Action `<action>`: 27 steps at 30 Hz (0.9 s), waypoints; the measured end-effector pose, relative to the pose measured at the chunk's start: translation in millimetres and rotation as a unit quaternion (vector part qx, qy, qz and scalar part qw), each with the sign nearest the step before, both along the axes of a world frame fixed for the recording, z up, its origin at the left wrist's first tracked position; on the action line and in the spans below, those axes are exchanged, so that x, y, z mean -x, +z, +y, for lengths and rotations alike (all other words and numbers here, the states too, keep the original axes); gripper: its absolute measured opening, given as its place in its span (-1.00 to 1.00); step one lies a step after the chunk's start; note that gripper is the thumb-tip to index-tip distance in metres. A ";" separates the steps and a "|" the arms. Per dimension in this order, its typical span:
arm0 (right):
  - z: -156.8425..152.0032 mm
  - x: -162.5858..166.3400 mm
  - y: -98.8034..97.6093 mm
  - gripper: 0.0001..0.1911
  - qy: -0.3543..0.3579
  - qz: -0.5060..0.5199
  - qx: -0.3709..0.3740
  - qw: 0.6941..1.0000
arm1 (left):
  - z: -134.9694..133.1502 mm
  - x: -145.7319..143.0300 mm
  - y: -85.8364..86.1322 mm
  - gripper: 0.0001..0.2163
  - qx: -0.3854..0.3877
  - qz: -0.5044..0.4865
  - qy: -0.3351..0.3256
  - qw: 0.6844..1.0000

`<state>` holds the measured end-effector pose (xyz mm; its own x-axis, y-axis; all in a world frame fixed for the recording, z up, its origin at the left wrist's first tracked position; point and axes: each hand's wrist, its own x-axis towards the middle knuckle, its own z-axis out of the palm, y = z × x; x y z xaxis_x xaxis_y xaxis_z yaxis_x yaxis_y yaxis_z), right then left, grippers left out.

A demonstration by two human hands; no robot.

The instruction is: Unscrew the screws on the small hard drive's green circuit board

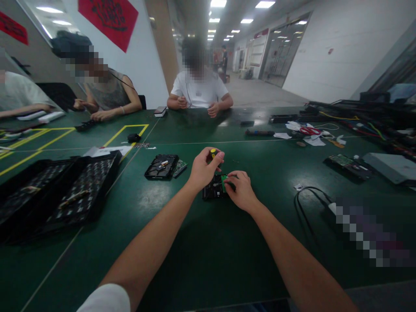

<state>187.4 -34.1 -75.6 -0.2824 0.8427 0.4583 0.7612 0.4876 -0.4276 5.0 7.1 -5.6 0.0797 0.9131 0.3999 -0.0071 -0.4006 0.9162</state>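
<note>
My left hand point(204, 170) is closed round a screwdriver point(213, 152) with a yellow-capped dark handle, held upright over a black hard drive point(212, 190). The screwdriver's tip is hidden behind my fingers. On the drive's right side lies a green circuit board point(224, 183). My right hand point(242, 190) grips the drive at that side, its thumb and fingertips at the board's edge. Left of my hands is another black drive body point(156, 168), with small pale bits on top. A loose circuit board point(180, 168) leans against its right side.
An open black case point(97, 190) with a studded inside stands at the left. A drive with a board point(347, 167), a grey metal box point(388, 167) and a black cable point(300, 203) are at the right. Cables and papers point(313, 130) lie farther back. Several people sit across the green table point(182, 268).
</note>
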 end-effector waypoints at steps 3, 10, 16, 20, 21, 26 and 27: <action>1.9 3.0 -1.7 -0.88 -0.007 0.008 0.005 1.000 | 0.4 0.0 -0.4 -0.65 0.001 0.000 0.002 1.000; 4.2 3.6 2.1 -0.88 -0.034 0.024 0.009 0.999 | 0.7 0.7 -0.3 -0.65 0.006 0.001 -0.010 1.000; 3.2 -2.2 5.5 -0.83 -0.040 0.044 -0.019 0.998 | -2.2 -3.3 -4.3 -0.67 0.015 0.016 -0.035 0.999; 4.0 3.8 4.1 -0.87 -0.033 0.050 -0.029 0.998 | -3.8 -5.1 -5.7 -0.67 0.016 0.024 -0.035 0.999; 4.5 5.3 4.0 -0.88 -0.033 0.054 -0.030 0.998 | -4.4 -5.3 -5.4 -0.67 0.015 0.025 -0.036 0.999; 7.7 8.4 4.5 -0.91 -0.038 0.074 -0.037 0.996 | -7.6 -5.9 -1.9 -0.62 0.018 -0.001 -0.093 0.996; 8.3 8.4 4.3 -0.92 -0.036 0.075 -0.038 0.996 | -7.9 -5.9 -1.4 -0.61 0.021 -0.013 -0.108 0.994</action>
<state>178.9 -25.8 -71.2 -0.1456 0.8194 0.5544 0.7257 0.4693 -0.5031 10.9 -0.8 -7.0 0.2668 0.8916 0.3659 -0.1125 -0.3482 0.9306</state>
